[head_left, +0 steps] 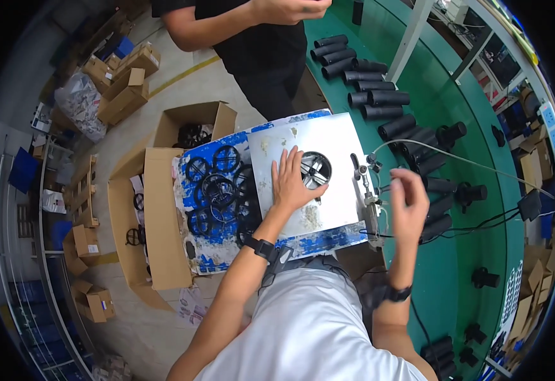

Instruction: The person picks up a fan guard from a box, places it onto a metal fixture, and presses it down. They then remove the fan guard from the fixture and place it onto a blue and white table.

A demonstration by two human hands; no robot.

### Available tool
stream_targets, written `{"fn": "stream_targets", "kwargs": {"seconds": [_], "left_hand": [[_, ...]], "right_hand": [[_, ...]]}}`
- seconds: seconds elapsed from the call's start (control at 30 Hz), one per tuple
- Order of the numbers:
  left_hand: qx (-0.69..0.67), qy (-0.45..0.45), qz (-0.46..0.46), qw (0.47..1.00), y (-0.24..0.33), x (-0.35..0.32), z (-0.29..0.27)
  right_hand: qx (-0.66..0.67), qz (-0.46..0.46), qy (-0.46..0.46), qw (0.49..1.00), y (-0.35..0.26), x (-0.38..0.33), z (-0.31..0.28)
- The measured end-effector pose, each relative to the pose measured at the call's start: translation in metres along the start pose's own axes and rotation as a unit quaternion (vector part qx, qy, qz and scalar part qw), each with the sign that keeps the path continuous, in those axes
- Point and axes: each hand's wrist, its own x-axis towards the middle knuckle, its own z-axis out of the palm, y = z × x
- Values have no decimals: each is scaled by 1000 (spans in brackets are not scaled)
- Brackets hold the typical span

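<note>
My left hand (292,183) lies with spread fingers on a shiny metal plate (339,136), its thumb at the lower rim of a black spoked ring (329,166). That ring sits around a metal fixture in the plate, partly covered by the hand. Beside the plate's right edge stands a pneumatic clamp (367,190) with valves and a thin hose. My right hand (411,204) is raised just right of the clamp, fingers curved and apart from the thumb; nothing shows between them. More black spoked rings (219,190) lie piled left of the plate on a worn blue-and-white tabletop (211,261).
An open cardboard box (166,219) with black rings stands left of the table. On the right, a green workbench (446,267) holds several black tubes (388,98) and trailing cables. A person in black (252,57) stands across the table. Cartons (125,95) sit on the floor.
</note>
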Motion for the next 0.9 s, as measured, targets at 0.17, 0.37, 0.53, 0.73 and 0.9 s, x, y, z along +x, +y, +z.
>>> {"fn": "stream_targets", "kwargs": {"seconds": [0.17, 0.37, 0.53, 0.73, 0.9], "left_hand": [[3, -5, 16, 1000, 14, 10, 9], [9, 3, 14, 1000, 0, 7, 4], [4, 29, 30, 999, -7, 6, 4], [-19, 81, 162, 983, -3, -6, 2], [43, -9, 270, 962, -12, -6, -28]], "right_hand": [[-179, 62, -96, 977, 176, 56, -40], [-345, 54, -340, 873, 156, 53, -45], [-269, -39, -200, 942, 61, 91, -29], [-431, -58, -382, 815, 30, 109, 102], [-526, -126, -391, 745, 49, 87, 167]]}}
